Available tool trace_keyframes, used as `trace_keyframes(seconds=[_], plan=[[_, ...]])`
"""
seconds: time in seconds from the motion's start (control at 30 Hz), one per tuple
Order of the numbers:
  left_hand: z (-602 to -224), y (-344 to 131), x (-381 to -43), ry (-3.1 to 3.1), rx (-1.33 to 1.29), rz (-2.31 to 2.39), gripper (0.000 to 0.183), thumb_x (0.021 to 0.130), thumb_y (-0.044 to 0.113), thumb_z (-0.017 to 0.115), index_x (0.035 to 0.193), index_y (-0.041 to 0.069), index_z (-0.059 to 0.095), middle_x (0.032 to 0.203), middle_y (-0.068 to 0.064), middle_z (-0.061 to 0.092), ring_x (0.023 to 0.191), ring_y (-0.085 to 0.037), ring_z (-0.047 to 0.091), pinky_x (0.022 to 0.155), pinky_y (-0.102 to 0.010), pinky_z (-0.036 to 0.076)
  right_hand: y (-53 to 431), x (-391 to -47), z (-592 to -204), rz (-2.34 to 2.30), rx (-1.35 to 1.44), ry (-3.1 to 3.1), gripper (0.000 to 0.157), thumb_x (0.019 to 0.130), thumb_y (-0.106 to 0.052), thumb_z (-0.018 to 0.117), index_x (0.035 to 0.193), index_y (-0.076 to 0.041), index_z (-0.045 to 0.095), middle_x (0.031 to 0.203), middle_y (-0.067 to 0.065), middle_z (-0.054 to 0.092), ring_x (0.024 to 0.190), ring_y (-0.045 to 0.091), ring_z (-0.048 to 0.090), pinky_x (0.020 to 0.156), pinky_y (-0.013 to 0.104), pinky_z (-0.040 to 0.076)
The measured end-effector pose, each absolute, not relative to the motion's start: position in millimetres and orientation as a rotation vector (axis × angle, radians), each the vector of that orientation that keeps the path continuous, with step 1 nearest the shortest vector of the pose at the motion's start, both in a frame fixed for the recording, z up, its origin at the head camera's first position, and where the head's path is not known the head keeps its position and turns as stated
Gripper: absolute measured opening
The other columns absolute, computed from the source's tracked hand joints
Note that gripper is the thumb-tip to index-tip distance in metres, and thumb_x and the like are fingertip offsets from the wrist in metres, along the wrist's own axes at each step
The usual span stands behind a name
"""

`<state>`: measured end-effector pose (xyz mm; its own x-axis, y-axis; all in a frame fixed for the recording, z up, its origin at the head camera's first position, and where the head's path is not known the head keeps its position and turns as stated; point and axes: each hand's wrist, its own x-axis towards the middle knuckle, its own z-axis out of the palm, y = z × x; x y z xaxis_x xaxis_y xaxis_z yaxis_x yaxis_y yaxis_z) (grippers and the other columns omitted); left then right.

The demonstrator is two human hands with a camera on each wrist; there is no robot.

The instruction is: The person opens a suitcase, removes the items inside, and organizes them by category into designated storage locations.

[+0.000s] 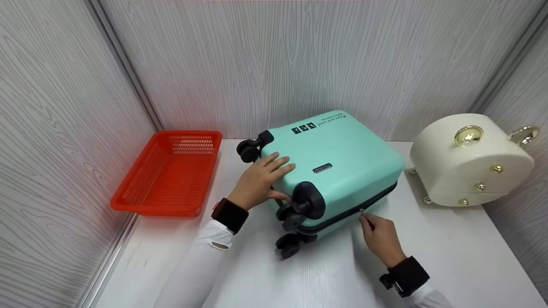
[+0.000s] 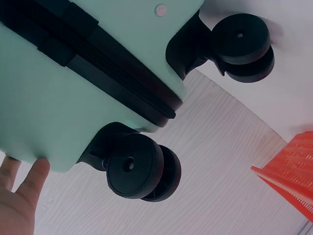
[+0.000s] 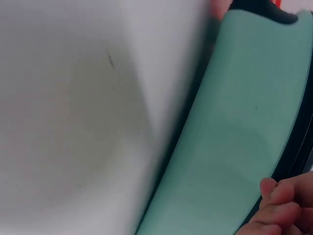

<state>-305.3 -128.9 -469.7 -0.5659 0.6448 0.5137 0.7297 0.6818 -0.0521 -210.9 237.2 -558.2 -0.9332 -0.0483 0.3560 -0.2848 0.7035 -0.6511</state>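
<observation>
A mint-green suitcase (image 1: pixel 342 145) lies flat on the white table, its black wheels (image 1: pixel 293 216) toward the left and front. My left hand (image 1: pixel 259 182) rests on its wheel end, fingers spread straight over the top shell and thumb down near a wheel. In the left wrist view, two fingertips (image 2: pixel 36 176) touch the shell's edge beside a wheel (image 2: pixel 134 164). With thumb and curled fingers, my right hand (image 1: pixel 381 237) pinches a small metal zipper pull (image 1: pixel 361 211) on the black zipper band (image 1: pixel 338 217) along the front side. The right wrist view shows those fingers against the band; the pull is hidden there.
To the left stands a red plastic basket (image 1: pixel 120 201) with perforated sides. At the right is a cream rounded case (image 1: pixel 454 167) with gold knobs and a handle, on small gold feet. Pale wood-grain panels (image 1: pixel 299 60) enclose the table at the back and sides.
</observation>
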Motion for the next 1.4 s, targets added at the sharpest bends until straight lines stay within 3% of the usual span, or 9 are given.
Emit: trace_keyframes(seconds=[0.37,0.47,0.6,0.73,0.9,1.0,1.17,1.27,1.4], plan=[[-473,-127,-306,-2.374,-1.027,-0.225,0.091,0.076,0.058,0.091,0.155,0.023,0.061,0.159,-0.004,0.061,0.151,-0.033,0.054,0.118,-0.053,0.052,164,-170,-556,0.855,0.637,-2.594,0.02,0.1,0.004,0.072,0.085,-0.011,0.071,0.07,-0.007,0.059,0.064,-0.002,0.045,0.061,0.022,0.043],[-472,-127,-307,-2.37,-1.027,-0.233,0.091,0.076,0.056,0.092,0.155,0.023,0.061,0.159,-0.005,0.061,0.151,-0.033,0.053,0.119,-0.053,0.051,146,-164,-556,0.772,0.726,-2.533,0.019,0.097,0.004,0.075,0.086,-0.011,0.07,0.067,-0.005,0.057,0.061,0.001,0.048,0.059,0.023,0.043],[-472,-128,-307,-2.369,-1.029,-0.247,0.092,0.076,0.055,0.093,0.155,0.022,0.061,0.159,-0.006,0.061,0.151,-0.034,0.053,0.12,-0.053,0.05,130,-160,-558,0.708,0.777,-2.466,0.006,0.097,0.001,0.076,0.096,-0.005,0.077,0.073,0.002,0.068,0.064,0.01,0.064,0.06,0.027,0.053],[-473,-129,-306,-2.373,-1.037,-0.269,0.092,0.075,0.054,0.094,0.155,0.02,0.061,0.158,-0.007,0.061,0.151,-0.035,0.053,0.12,-0.052,0.049,124,-158,-558,0.685,0.791,-2.477,0.005,0.1,-0.002,0.074,0.103,-0.002,0.078,0.083,0.007,0.075,0.072,0.016,0.073,0.064,0.03,0.06],[-473,-128,-305,-2.4,-1.054,-0.272,0.092,0.079,0.054,0.091,0.157,0.019,0.058,0.161,-0.008,0.058,0.154,-0.036,0.049,0.123,-0.053,0.047,127,-155,-554,0.706,0.738,-2.533,0.012,0.105,-0.013,0.071,0.096,-0.009,0.077,0.08,0.002,0.071,0.071,0.013,0.069,0.064,0.03,0.057],[-474,-128,-304,-2.423,-1.063,-0.238,0.086,0.088,0.056,0.084,0.16,0.019,0.055,0.164,-0.009,0.056,0.156,-0.036,0.046,0.125,-0.054,0.044,129,-153,-549,0.758,0.661,-2.501,0.019,0.106,-0.019,0.071,0.087,-0.016,0.076,0.077,-0.004,0.067,0.071,0.009,0.064,0.063,0.029,0.052],[-470,-128,-308,-2.406,-1.035,-0.368,0.056,0.108,0.041,0.066,0.155,0.011,0.059,0.159,-0.015,0.059,0.153,-0.036,0.051,0.125,-0.053,0.043,130,-153,-534,0.799,0.571,-2.311,0.016,0.098,-0.026,0.081,0.096,-0.013,0.071,0.097,0.003,0.066,0.089,0.016,0.063,0.075,0.035,0.053],[-467,-130,-314,-2.381,-0.896,-0.526,0.04,0.112,0.024,0.059,0.145,0.002,0.065,0.15,-0.021,0.065,0.146,-0.038,0.058,0.124,-0.053,0.044,129,-155,-526,0.743,0.572,-2.222,0.038,0.099,-0.042,0.08,0.112,-0.007,0.069,0.119,0.015,0.064,0.108,0.029,0.062,0.089,0.047,0.053],[-463,-140,-326,-2.483,-0.585,-0.613,0.04,0.112,0.015,0.053,0.146,-0.004,0.061,0.15,-0.027,0.06,0.147,-0.046,0.052,0.126,-0.064,0.038,122,-155,-520,0.627,0.634,-2.187,0.066,0.097,-0.064,0.074,0.132,-0.008,0.068,0.142,0.026,0.056,0.128,0.042,0.055,0.097,0.061,0.051]])
